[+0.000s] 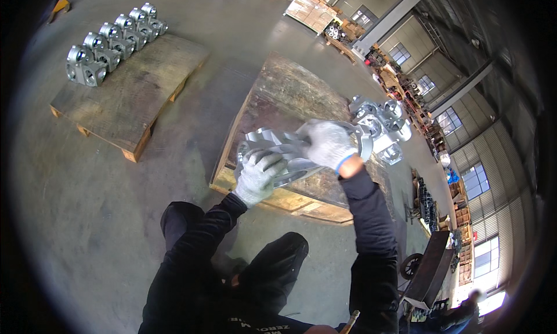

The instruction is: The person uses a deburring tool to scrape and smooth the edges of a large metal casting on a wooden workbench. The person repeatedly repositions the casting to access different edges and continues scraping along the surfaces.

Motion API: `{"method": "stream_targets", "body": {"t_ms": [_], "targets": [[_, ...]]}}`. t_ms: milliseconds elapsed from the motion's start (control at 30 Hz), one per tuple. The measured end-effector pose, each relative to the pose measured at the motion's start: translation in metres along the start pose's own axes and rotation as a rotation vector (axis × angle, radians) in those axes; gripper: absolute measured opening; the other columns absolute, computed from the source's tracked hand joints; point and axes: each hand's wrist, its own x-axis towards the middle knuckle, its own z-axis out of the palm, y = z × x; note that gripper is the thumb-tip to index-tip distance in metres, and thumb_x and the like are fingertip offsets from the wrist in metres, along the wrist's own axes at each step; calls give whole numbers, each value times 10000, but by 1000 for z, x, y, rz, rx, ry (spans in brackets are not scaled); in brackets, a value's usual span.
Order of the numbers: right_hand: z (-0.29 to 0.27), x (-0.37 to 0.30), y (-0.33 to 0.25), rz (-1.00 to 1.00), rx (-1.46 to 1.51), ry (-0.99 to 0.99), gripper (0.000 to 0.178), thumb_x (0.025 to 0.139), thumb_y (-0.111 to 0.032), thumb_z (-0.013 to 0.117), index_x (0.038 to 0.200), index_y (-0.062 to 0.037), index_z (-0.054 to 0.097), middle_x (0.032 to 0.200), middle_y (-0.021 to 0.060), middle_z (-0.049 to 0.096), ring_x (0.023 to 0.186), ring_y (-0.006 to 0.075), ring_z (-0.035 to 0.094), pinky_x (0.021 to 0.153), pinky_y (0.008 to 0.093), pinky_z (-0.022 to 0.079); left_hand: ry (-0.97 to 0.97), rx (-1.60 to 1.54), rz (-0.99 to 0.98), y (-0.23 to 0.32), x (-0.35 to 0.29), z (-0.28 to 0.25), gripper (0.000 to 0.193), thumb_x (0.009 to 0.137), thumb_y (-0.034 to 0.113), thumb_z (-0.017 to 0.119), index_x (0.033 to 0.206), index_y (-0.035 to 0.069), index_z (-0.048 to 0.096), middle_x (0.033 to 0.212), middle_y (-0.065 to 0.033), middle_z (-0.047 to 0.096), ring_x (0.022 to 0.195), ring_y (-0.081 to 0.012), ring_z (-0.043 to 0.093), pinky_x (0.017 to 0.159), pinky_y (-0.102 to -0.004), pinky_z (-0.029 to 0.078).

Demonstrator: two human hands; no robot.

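On the near wooden pallet (290,96), a silver metal casting (293,174) with ribbed sides and a round opening at its left end lies in front of me. My left hand (261,174), in a pale knit glove, has its fingers curled over the left end of the casting. My right hand (328,143), gloved with a blue cuff, is over the casting's right part and smeared by motion. Its fingertips are hidden, so its grip cannot be made out. Just right of it stand several similar silver castings (380,125) with round holes.
A second wooden pallet (133,96) at the left carries a row of silver castings (107,44) along its far edge. Goods and boxes (313,12) line the far wall. A dark wheeled cart (429,270) stands at the lower right, with a person (464,313) beyond it.
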Motion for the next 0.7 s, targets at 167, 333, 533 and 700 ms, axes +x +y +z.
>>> {"method": "stream_targets", "body": {"t_ms": [167,333,533,700], "targets": [[1,-3,-11,238,178,0,232,875,-256,691,875,-45,787,890,231,749,840,423,740,804,502,590,-21,35,-16,-2,0,-1,575,667,-1,708,1221,150,726,1252,-41,666,1168,-318,614,1054,-496,460],[12,-14,-25,310,284,244,283,898,-263,689,900,2,791,865,257,741,824,432,739,814,507,596,32,15,61,-3,-1,1,573,692,5,687,1244,156,716,1245,-58,661,1182,-313,613,1055,-513,447],[17,-22,-33,56,95,127,254,883,-205,753,1094,-67,787,1020,206,732,905,402,735,815,477,587,-2,43,28,-4,-2,2,541,680,16,693,1205,144,715,1233,-61,657,1186,-320,610,1054,-515,446],[17,-33,-19,-82,65,145,224,880,-226,757,1045,-75,773,991,155,711,814,359,739,705,454,596,7,32,28,-5,-4,3,541,671,4,688,1191,146,717,1256,-62,646,1194,-326,604,1058,-520,443]]}}
